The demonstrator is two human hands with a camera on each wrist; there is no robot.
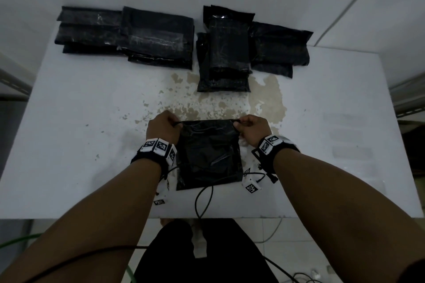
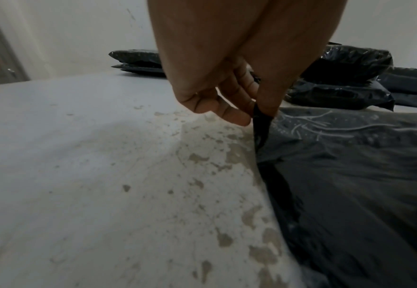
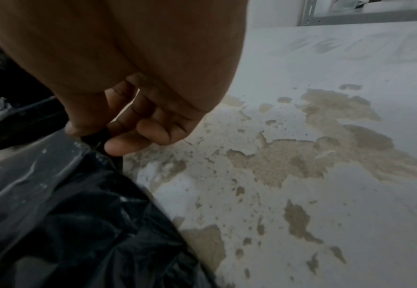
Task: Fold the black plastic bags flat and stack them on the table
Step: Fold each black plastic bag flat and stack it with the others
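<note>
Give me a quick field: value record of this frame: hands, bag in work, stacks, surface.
left hand: pinches far left corner of the crinkled black plastic bag
right hand: pinches its far right corner
bag in work: lying on the table, far edge held taut between both hands
folded black bag stacks: two groups at the far edge
worn white table top: paint chipped at centre

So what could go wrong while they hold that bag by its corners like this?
The left hand and right hand only pinch the far corners of the black bag, so the slick plastic might slip out mid-fold. The bag looks puffy and wrinkled, so it may fold unevenly. The table has flaking paint that could cling to it.
</note>
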